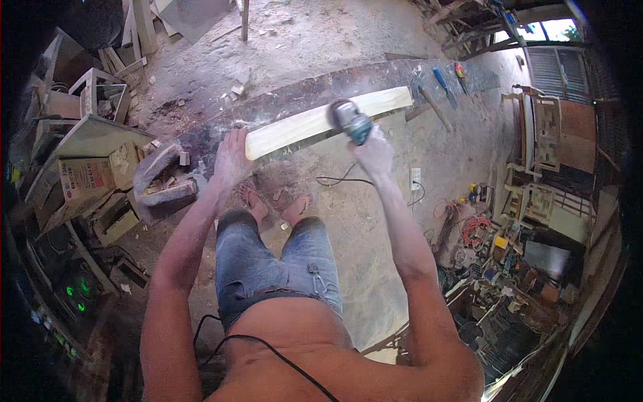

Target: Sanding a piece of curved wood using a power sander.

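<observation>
A pale wooden board (291, 131) lies aslant along a dark, dusty workbench (301, 90). My left hand (233, 155) holds the board's left end, its fingers extended beside it on the bench; how far they wrap under is hidden. Gripped in my right hand (376, 151) is a teal angle grinder (357, 131). Its round head (341, 111), blurred, is over the right half of the board and seems to touch it. A hammer (436, 109) with a wooden handle lies right of the board. Beyond it are a blue-handled tool (441, 80) and a red-and-yellow-handled tool (459, 73).
A black cord (346, 179) runs below my right hand toward a wall outlet (415, 179). Another cord (271, 346) crosses my torso. Wood scraps and a cardboard box (86, 181) stand left. Tools and an orange coiled cable (476, 230) clutter the right. Offcuts litter the floor.
</observation>
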Demonstrator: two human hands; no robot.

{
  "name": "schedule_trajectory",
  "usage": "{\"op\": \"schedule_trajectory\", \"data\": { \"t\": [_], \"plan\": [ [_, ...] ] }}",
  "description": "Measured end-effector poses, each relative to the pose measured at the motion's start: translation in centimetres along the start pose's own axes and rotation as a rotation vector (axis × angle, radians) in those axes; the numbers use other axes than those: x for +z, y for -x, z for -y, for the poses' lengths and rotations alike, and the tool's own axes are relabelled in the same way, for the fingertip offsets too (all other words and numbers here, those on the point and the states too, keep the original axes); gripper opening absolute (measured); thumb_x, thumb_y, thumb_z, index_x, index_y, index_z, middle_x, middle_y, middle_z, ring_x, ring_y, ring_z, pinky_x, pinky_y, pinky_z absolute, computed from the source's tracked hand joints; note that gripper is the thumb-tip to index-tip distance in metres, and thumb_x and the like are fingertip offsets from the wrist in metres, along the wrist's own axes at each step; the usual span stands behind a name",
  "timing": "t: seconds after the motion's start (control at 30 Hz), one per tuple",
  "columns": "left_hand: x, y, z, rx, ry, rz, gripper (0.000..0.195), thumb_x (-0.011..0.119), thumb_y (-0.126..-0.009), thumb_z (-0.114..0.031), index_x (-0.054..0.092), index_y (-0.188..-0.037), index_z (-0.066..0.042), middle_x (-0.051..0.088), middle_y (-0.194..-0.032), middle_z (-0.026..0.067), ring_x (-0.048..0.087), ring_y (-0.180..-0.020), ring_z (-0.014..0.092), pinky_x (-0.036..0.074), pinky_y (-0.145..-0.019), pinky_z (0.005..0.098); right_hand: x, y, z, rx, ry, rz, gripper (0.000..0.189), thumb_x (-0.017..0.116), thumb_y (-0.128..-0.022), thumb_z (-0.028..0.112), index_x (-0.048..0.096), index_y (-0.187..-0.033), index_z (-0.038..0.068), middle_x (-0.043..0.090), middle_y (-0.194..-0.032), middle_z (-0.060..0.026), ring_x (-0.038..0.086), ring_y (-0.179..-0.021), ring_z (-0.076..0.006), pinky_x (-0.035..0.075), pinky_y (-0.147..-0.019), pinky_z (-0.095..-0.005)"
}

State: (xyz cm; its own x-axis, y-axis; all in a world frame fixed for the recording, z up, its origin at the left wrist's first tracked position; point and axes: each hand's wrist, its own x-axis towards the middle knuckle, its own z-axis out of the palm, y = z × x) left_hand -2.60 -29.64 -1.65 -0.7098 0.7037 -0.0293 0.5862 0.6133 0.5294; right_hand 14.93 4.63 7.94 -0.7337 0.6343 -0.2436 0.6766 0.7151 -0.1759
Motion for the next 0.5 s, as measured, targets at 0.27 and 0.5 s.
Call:
{"op": "schedule_trajectory", "data": {
  "t": [0.27,0.5],
  "plan": [
    [-0.6,0.2,-0.9,-0.025,-0.028,-0.052,0.071,0.089,-0.083,-0.031,0.057,-0.140,-0.005,0.062,-0.127,0.0173,0.062,-0.121,0.040,0.050,-0.100,0.0536,0.4,1.1,1.2,0.266,-0.120,0.039,0.078,0.083,-0.085,0.049,0.059,-0.134,-0.005,0.078,-0.117,-0.0313,0.077,-0.112,-0.0494,0.061,-0.098,-0.0576],
    [-0.2,1.4,1.3,-0.089,0.066,-0.007,0.077,0.092,-0.082,-0.029,0.057,-0.147,-0.009,0.065,-0.134,0.0168,0.062,-0.126,0.041,0.052,-0.102,0.0550,3.3,3.5,7.4,-0.058,-0.094,0.145,0.064,0.081,-0.090,0.041,0.060,-0.135,0.000,0.073,-0.127,-0.0277,0.077,-0.111,-0.0471,0.062,-0.096,-0.0553]
  ]
}}
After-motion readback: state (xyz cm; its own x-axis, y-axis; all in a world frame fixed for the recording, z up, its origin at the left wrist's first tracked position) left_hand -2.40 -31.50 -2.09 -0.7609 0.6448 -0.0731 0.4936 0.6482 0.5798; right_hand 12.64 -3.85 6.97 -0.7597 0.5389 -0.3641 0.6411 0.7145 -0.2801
